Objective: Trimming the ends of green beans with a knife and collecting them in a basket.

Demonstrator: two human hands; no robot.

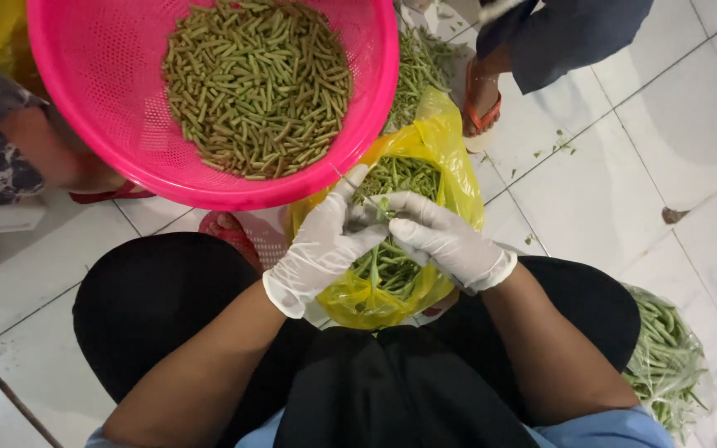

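Head | green bean (381,208) pinched between left hand (325,241) | right hand (446,241) grips

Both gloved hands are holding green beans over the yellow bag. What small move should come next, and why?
Probably snap or cut a short piece from the bean held between the left hand and right hand, then drop it into the pink basket. The basket already holds many short bean pieces, while the yellow bag under the hands holds long, uncut beans.
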